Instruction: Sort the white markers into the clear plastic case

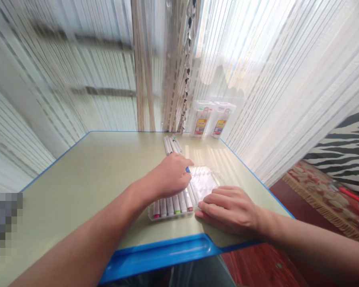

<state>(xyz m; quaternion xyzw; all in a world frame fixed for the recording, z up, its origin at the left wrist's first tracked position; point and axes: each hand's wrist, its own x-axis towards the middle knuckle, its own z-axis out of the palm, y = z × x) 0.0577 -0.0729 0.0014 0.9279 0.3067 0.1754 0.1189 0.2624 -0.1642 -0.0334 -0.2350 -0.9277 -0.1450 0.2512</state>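
A clear plastic marker case [171,215] lies unfolded on the table, with several white markers [170,205] in its near-left half. Their ends show pink, grey, green and red. My left hand [173,175] reaches over this half and hides its far part. Between thumb and forefinger it pinches a marker [188,170], of which only a blue end shows. My right hand [230,207] rests at the near-right corner of the case's other half [203,181], fingers together and bent over the edge, holding it. Past my left hand lie several loose white markers [171,144].
Two upright clear cases [200,123] with yellow labels stand at the table's far right corner. The pale table [107,163] has a blue rim, with a blue tray ledge [167,251] at the near edge. String curtains [107,71] hang behind and on both sides.
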